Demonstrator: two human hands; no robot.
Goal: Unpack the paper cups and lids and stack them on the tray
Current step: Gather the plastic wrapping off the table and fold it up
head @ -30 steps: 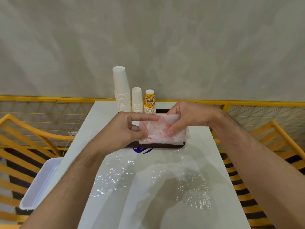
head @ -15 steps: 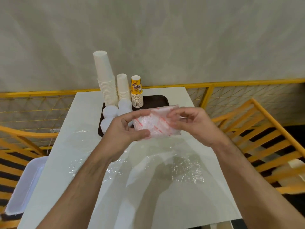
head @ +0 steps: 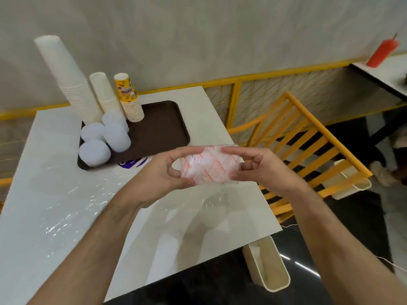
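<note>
A crumpled clear plastic bag with red print [head: 208,167] is held above the table's right edge, between both hands. My left hand [head: 161,176] pinches its left end and my right hand [head: 259,170] grips its right end. On the dark brown tray [head: 163,126] stand a tall stack of white paper cups [head: 68,80], a shorter white stack [head: 105,93] and a stack of yellow printed cups [head: 130,99]. Three stacks of white lids [head: 103,137] sit at the tray's left front.
Clear plastic wrap [head: 72,194] lies spread on the white table [head: 44,238]. Yellow slatted chairs [head: 304,150] stand to the right, a beige bin [head: 268,267] sits on the floor by the table corner, and a red bottle [head: 382,52] is on another table.
The view has swung left to right, so the tray and cups now sit at upper left. Both hands still hold the bag, now nearer the table's right edge.
</note>
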